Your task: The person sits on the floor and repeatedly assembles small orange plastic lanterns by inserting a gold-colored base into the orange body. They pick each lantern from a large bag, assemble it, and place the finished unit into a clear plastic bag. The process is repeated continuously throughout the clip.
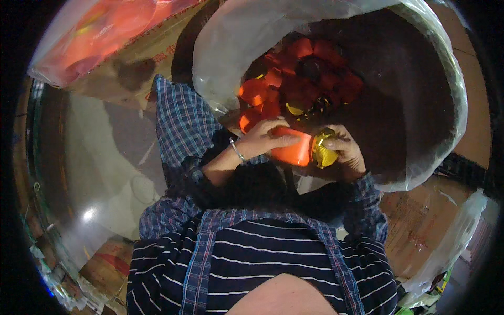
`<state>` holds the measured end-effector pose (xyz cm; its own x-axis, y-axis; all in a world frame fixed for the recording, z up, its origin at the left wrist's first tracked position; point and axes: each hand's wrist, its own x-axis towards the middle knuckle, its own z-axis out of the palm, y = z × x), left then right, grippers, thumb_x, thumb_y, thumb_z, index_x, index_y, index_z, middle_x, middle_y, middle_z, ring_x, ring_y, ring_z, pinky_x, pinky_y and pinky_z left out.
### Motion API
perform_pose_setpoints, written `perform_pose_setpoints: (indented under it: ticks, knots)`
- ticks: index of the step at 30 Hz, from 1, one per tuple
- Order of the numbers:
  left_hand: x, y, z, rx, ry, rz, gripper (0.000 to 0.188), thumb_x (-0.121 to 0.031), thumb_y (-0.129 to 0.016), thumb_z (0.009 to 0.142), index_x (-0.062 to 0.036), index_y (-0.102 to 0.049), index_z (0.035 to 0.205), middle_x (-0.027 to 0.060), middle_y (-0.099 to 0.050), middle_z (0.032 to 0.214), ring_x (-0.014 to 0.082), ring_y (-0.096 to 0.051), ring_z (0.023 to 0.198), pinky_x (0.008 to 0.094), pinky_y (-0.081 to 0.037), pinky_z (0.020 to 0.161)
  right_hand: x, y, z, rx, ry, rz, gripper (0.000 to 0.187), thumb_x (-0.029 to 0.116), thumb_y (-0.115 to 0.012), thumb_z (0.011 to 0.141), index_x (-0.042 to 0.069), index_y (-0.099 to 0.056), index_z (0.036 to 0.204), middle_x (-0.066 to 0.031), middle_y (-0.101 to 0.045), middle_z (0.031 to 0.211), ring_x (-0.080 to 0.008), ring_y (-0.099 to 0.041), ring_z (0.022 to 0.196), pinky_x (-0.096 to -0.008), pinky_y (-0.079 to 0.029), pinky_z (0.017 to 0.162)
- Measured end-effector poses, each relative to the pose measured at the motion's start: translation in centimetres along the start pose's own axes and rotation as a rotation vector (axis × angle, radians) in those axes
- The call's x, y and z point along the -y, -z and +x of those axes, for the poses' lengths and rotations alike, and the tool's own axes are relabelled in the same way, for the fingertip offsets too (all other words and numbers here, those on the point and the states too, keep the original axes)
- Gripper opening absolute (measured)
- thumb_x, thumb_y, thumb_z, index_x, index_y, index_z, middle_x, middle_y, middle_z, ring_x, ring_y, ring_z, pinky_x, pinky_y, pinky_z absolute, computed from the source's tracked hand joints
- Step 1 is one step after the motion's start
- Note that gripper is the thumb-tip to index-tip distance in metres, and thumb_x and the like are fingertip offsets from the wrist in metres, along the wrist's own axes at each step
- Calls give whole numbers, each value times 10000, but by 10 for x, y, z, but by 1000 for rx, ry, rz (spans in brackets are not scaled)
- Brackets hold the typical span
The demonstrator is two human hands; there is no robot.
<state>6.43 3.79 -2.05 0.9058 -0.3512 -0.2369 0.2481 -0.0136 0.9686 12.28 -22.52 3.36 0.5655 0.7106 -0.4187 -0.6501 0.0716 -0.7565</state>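
Observation:
Over the near rim of a big plastic-lined bin, my left hand [261, 139] is wrapped round the body of an orange-red jar [298, 150]. The jar lies roughly sideways, its yellow end pointing right. My right hand [347, 150] grips that yellow ribbed lid [324, 149], thumb and fingers around its edge. Lid and jar are together; whether the lid is fully seated I cannot tell. Behind my hands, several more red-orange pieces [302, 48] lie heaped in the bin, with a few yellow parts [295, 108] among them.
The bin's clear plastic liner [223, 58] folds over its rim. At the upper left, a clear bag of orange-red items [107, 34] rests on a cardboard box [128, 73]. Another carton [420, 220] stands at the right, with loose plastic film [467, 226] beside it.

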Motion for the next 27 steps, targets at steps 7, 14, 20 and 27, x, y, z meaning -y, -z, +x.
perform_pose_setpoints:
  ticks: [7,14,20,27]
  knots:
    - [-26,-44,-29,-255,159,-1010,317,-332,-655,952,-18,-683,989,55,-692,965,127,-653,848,284,-534,773,-48,-48,-11,-442,243,83,367,251,-603,970,25,-541,1253,-55,-631,1079,-144,-630,912,-278,-525,834]
    - [-30,-53,-39,-388,164,-1079,354,-293,-554,1008,-62,-555,1276,74,-648,1212,203,-648,1066,368,-523,932,-57,-87,1,-664,599,-661,307,188,-491,1031,28,-566,1282,-117,-596,1238,-225,-576,1125,-324,-436,992]
    - [-46,-60,-44,-432,132,-1070,347,-276,-536,1015,-73,-534,1296,66,-627,1233,193,-615,1112,362,-487,976,-53,-120,-11,-679,748,-1206,499,258,-545,973,8,-443,1393,-217,-471,1381,-384,-473,1256,-417,-370,1074]
    - [-68,-69,-59,-478,-57,-810,312,-285,-511,1027,-39,-579,1207,60,-633,1142,160,-605,1032,310,-478,917,-59,-130,-3,-712,769,-1090,631,310,-581,916,-29,-381,1409,-257,-434,1386,-406,-447,1273,-437,-358,1080]
